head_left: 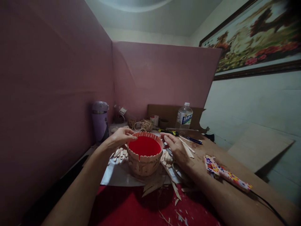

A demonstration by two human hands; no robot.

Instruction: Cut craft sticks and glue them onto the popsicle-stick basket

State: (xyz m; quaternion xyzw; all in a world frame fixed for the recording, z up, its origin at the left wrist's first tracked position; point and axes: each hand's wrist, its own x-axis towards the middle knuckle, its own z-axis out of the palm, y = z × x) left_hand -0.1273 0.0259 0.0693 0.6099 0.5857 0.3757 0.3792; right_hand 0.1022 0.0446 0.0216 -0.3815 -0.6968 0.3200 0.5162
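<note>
We bracket the red-lined basket between our two hands, its open mouth facing up, probably so that the rim stays steady and within reach all round. Our left hand lays its thumb over the rim with fingers just outside; whether it pinches or merely rests, we cannot tell. Our right hand curls beside the opposite rim, and we cannot tell whether its fingertips close on anything.

Wooden sticks lie just beside the basket, under our left hand's reach, presumably for easy picking. The flower-patterned corded tool lies beyond our right wrist, seemingly kept clear of the work.

Past our right hand, the bottle carries a blue label with large white characters, too soft to read surely.
</note>
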